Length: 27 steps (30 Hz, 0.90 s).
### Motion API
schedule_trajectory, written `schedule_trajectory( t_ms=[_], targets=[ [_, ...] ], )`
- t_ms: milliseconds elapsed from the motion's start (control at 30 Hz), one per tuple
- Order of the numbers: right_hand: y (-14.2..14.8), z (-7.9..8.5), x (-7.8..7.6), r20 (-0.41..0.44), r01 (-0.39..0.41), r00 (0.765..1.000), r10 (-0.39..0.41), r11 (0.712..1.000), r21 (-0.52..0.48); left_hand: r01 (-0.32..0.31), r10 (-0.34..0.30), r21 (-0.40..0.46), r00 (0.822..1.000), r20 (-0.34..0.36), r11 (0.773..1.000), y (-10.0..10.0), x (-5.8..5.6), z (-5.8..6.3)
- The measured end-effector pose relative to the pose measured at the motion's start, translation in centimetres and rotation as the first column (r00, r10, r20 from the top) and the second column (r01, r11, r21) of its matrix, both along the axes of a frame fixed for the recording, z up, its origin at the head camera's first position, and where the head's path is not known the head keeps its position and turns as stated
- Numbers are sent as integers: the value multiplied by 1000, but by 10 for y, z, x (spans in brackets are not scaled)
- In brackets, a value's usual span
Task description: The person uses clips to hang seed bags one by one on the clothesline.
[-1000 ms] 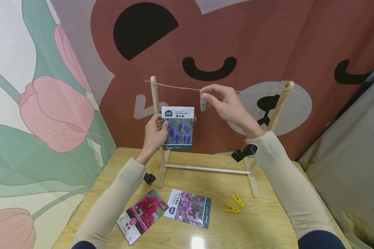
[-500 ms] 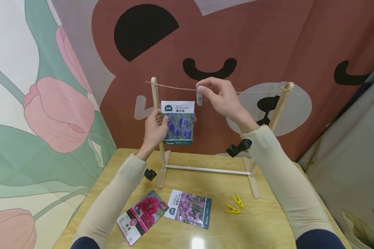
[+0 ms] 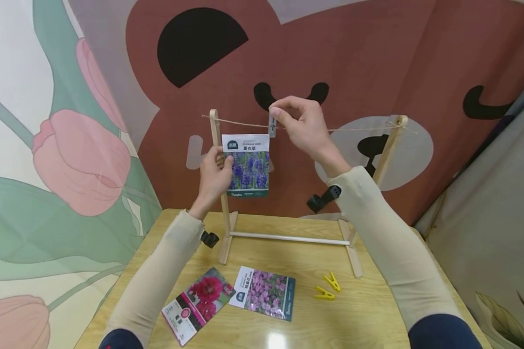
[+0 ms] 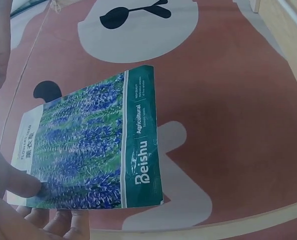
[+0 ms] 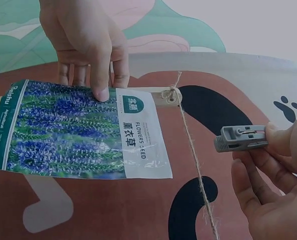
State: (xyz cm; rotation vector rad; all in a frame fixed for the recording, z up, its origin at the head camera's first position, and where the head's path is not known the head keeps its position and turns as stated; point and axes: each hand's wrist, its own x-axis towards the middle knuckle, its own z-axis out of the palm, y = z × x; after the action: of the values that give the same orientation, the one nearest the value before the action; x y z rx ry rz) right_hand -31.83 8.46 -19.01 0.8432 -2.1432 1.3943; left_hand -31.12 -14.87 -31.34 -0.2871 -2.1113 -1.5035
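Note:
My left hand [image 3: 215, 175] holds a flower seed packet [image 3: 246, 169] by its left edge, thumb on the front and fingers behind. The packet, printed with purple-blue lavender, is upright just below a thin twine line [image 3: 240, 122]. Between thumb and fingertips, my right hand [image 3: 306, 130] pinches a grey clothespin [image 3: 272, 125] by one end, its other end pointing down near the packet's top right corner. In the right wrist view a gap separates the clothespin [image 5: 241, 137] from both the twine [image 5: 194, 160] and the packet [image 5: 73, 132].
Wooden posts [image 3: 216, 126] with a white crossbar [image 3: 288, 238] carry the twine. On the table [image 3: 358, 315] lie a red-flower packet [image 3: 201, 303], a pink-flower packet [image 3: 264, 293] and two yellow clothespins [image 3: 325, 293]. A curtain with a bear print hangs behind.
My left hand has raised the packet toward the twine. The right hand has moved up and left with the clothespin, bringing it closer to the packet's top corner.

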Motion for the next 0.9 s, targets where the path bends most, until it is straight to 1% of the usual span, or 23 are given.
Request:
schedule_trajectory(
  t_ms=[367,500,667,900],
  targets=[
    [-13,9,0,-30,32,999,-32,999,-2,-1,1,7,1000,-29,1000,0,-3,7],
    [-17,11,-2,-20,36,999,-36,999,-7,-5,5,13,999,-42,1000,1,-4,10],
    [-20,12,-5,-10,47,999,-47,999,-12,10,-9,11,999,-38,1000,4,-4,13],
    [-25,16,-12,-31,67,997,-67,998,-17,7,-7,-4,1000,-22,1000,5,-5,14]
  ],
)
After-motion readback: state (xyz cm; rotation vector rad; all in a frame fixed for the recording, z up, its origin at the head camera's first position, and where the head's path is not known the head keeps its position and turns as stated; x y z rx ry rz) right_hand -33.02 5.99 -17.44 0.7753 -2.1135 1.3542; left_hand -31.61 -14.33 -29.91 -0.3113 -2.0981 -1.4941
